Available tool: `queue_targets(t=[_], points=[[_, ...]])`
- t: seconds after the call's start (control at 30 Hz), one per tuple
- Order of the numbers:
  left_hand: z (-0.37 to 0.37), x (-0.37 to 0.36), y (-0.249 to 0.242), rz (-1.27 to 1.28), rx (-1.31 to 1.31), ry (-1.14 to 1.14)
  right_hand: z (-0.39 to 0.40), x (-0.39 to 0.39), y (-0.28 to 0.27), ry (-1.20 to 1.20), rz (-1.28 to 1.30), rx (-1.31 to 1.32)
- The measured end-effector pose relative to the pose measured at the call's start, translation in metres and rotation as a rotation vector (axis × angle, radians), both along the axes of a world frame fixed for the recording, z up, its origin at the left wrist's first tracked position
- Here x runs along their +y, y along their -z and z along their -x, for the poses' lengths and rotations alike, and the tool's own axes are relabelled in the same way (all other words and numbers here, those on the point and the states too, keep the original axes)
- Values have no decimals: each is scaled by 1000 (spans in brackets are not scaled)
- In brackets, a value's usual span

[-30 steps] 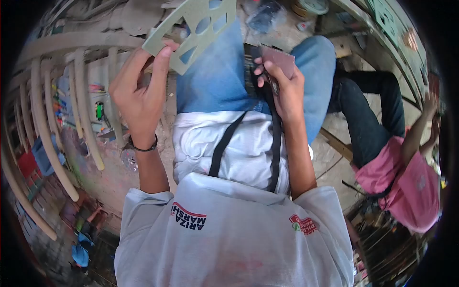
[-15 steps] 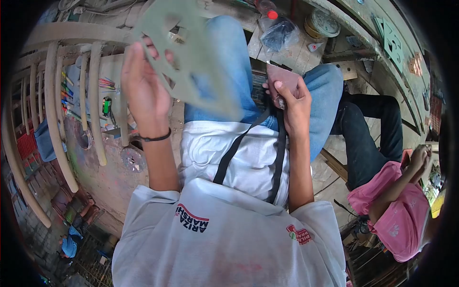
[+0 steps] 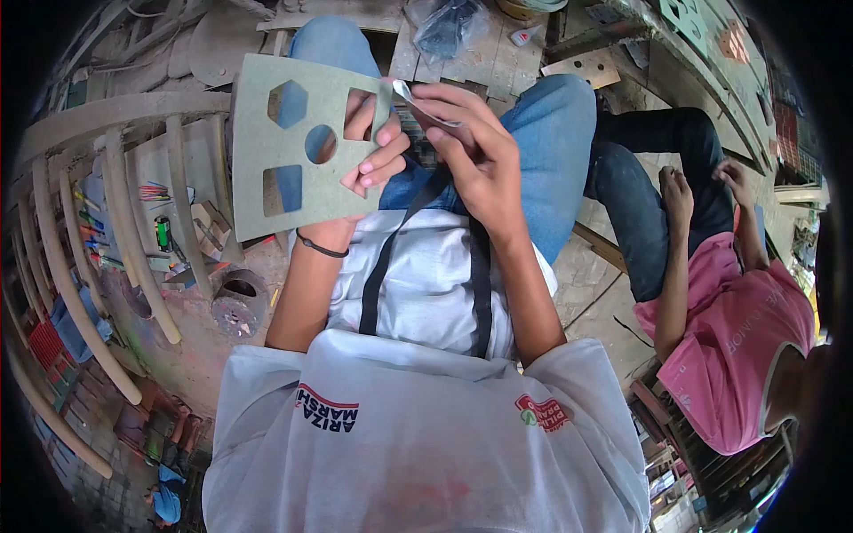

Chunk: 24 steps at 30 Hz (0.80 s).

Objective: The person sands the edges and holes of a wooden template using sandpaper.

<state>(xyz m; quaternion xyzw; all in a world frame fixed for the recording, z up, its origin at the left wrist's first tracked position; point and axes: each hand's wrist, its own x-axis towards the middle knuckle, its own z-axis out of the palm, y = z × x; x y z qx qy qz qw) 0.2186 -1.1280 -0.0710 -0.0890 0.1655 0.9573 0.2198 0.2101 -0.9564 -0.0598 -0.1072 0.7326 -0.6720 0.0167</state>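
A grey-green flat board (image 3: 291,147) with hexagon, round, square and other cut-outs is held up over my lap. My left hand (image 3: 382,160) grips it from behind, fingers curled around its right side and partly showing through the openings. Beside that edge, my right hand (image 3: 484,155) pinches a folded piece of reddish-brown sandpaper (image 3: 425,112) between thumb and fingers. The sandpaper's pale corner comes right up to the board's upper right edge. Part of my left palm is hidden behind the board.
Curved wooden slats (image 3: 124,231) stand at left, with a hollow metal cylinder (image 3: 238,302) beyond them. A clear plastic bag (image 3: 449,31) and a small white bottle (image 3: 524,35) lie ahead. A person in a pink shirt (image 3: 729,346) sits at right; another cut-out board (image 3: 684,18) lies at upper right.
The board has swung down and turned to face me, and my left hand now wraps its right side. My right hand has moved left and up with the sandpaper, to the board's edge.
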Motion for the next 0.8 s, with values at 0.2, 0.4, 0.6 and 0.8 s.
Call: queue_targets(t=[0.2, 0.4, 0.6, 0.8], points=[[5, -3, 13, 103, 33, 80, -2, 0, 0, -68, 24, -99], [4, -4, 27, -31, 45, 133, 1, 8, -4, -105, -305, 13], [8, -2, 31, -64, -9, 142, 4, 11, 7, -97, -515, 168], [7, -4, 28, -126, -60, 142, 2, 16, 10, -154, -617, 285]])
